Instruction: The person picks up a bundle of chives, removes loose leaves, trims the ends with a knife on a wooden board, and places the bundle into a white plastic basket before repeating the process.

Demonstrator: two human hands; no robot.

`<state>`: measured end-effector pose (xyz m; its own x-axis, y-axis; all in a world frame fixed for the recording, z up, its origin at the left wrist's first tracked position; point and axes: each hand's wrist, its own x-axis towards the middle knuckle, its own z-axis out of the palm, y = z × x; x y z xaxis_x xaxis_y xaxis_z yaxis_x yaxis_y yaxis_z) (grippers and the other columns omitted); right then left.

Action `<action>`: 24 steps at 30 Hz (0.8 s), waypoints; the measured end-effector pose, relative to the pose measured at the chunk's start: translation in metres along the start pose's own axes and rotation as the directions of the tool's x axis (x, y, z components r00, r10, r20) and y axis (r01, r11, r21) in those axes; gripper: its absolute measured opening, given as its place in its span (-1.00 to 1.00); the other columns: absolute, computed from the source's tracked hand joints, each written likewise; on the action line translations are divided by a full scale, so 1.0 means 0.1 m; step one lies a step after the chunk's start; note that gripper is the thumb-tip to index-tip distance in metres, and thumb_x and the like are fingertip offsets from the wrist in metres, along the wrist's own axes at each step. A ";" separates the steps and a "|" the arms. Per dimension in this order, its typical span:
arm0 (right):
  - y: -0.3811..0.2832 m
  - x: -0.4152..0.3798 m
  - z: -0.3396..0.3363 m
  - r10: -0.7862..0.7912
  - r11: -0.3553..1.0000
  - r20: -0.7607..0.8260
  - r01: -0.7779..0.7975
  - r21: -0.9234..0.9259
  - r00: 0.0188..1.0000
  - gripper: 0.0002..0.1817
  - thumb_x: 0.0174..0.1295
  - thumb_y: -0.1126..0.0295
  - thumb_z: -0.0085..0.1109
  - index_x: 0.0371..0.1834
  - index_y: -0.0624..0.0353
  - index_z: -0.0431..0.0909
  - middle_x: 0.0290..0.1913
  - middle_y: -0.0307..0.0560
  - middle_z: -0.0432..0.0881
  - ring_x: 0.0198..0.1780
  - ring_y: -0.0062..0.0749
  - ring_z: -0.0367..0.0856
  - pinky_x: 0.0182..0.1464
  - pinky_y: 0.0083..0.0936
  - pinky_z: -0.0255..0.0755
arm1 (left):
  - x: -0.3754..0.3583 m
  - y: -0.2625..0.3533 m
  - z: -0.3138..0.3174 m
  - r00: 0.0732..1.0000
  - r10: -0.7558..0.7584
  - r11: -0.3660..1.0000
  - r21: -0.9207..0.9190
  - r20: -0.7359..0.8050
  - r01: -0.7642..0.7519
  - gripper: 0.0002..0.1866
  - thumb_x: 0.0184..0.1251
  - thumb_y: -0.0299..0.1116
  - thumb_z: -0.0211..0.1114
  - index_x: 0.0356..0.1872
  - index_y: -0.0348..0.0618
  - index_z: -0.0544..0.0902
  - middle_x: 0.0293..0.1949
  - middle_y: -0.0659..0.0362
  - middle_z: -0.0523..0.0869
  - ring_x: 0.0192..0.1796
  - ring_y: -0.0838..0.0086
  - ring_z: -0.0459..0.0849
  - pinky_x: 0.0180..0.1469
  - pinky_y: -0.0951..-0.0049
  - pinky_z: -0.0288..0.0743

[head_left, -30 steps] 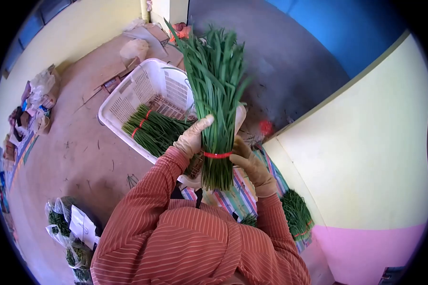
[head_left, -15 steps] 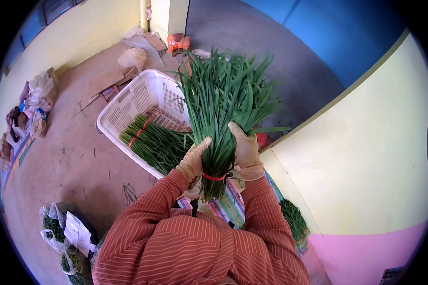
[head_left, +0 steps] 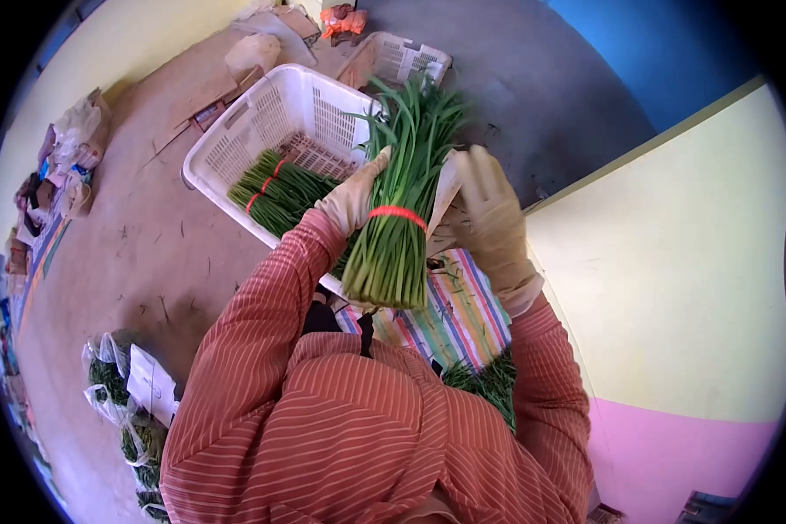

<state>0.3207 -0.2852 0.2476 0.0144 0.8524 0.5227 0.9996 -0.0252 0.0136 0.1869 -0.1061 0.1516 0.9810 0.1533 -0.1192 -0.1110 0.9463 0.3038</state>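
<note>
My left hand, in a pale rubber glove, is closed round the left side of a bunch of garlic chives. A red band circles the bunch; the cut stem ends point toward me and the leaves fan away. To the right of the bunch is my right hand, gloved too, fingers raised and partly bent, with no chives between them. Below the bunch lies a striped woven sheet. Behind my left hand, a white plastic crate holds more chives tied with red bands.
A second crate stands beyond the first. Plastic bags of greens sit on the floor at left, with a white paper on them. Loose chives lie by my right arm. A yellow and pink wall borders the right side.
My right hand has let go of the bunch and moved right. The bunch, now in my left hand alone, has tilted so its stem ends face me more.
</note>
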 end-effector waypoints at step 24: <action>-0.63 0.83 1.31 0.098 0.679 0.598 -0.492 0.545 0.796 0.25 -0.25 0.34 0.60 0.56 0.34 -0.01 0.30 0.38 0.37 0.33 0.20 0.37 0.36 -0.15 0.28 | -0.24 -0.40 -1.13 0.914 0.393 0.850 0.338 0.101 -0.403 -0.37 0.50 -0.16 0.15 0.52 -0.03 0.24 0.47 0.17 0.39 0.49 0.38 0.33 0.57 0.26 0.08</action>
<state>0.2621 -0.1445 0.1779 0.1239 0.9880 -0.0922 0.6850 -0.1524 -0.7125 0.1498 -0.1152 0.0355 0.8689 0.4836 0.1056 -0.4360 0.6466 0.6260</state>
